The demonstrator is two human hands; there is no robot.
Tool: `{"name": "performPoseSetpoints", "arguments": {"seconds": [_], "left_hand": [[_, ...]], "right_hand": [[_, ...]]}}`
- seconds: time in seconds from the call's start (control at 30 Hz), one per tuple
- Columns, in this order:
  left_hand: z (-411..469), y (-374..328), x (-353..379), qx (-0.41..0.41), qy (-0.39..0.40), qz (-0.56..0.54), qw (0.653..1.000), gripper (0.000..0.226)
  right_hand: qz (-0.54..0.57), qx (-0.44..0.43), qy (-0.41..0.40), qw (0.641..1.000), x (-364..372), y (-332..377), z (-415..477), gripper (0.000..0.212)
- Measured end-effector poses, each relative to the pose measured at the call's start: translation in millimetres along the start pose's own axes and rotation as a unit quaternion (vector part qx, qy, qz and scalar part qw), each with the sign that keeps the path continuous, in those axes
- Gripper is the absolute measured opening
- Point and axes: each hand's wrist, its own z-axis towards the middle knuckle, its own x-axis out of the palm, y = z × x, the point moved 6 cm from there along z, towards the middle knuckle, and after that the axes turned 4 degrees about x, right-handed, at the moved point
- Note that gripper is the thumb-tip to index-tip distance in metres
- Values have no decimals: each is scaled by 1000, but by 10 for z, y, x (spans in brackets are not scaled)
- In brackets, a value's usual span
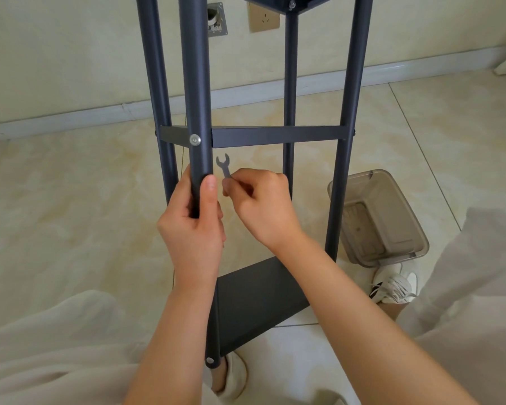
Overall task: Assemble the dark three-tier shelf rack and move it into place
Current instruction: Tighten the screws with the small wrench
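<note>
Head view: the dark shelf rack (278, 136) stands on the tiled floor (70, 185). The left hand (192, 226) has its fingers curled tight round the near post (195, 83). The right hand (265, 206) pinches a small flat wrench (224, 166) by its lower end. The wrench stands nearly upright, open end up, just right of the post. The silver bolt (195, 140) at the middle tier sits a little above and left of that open end, so the right hand looks best placed to reach it.
</note>
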Motion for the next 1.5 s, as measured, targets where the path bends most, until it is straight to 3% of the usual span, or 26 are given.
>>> {"name": "performPoseSetpoints", "arguments": {"seconds": [0.57, 0.8, 1.3, 1.5], "left_hand": [[-1, 25, 5, 5, -5, 9, 1000, 43], [9, 5, 6, 6, -4, 7, 1000, 46], [5, 18, -12, -8, -7, 7, 1000, 40], [3, 9, -1, -11, -7, 4, 1000, 41]], "right_hand": [[-22, -61, -22, 998, -106, 286, 109, 33], [29, -69, -8, 997, -35, 233, 138, 29], [66, -155, -103, 980, 170, 116, 293, 28], [50, -141, -112, 982, 190, 100, 274, 25]]}}
